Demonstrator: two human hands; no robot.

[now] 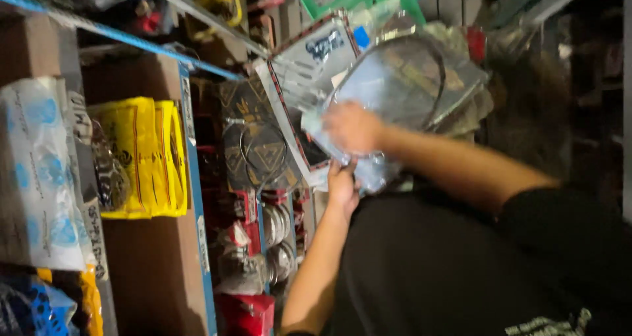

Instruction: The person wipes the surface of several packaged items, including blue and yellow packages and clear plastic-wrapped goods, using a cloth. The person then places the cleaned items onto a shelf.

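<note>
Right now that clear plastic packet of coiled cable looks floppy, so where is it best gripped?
Probably along the lower edge of the clear plastic packet of coiled cable, coming from below, where the left hand and right hand already pinch it; the flat, limp film sags elsewhere around the coil.

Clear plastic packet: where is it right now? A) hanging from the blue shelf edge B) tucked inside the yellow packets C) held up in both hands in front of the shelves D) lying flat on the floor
C: the right hand presses on the face of the clear plastic packet while the left hand grips its lower edge, in front of the stocked shelves.
</note>
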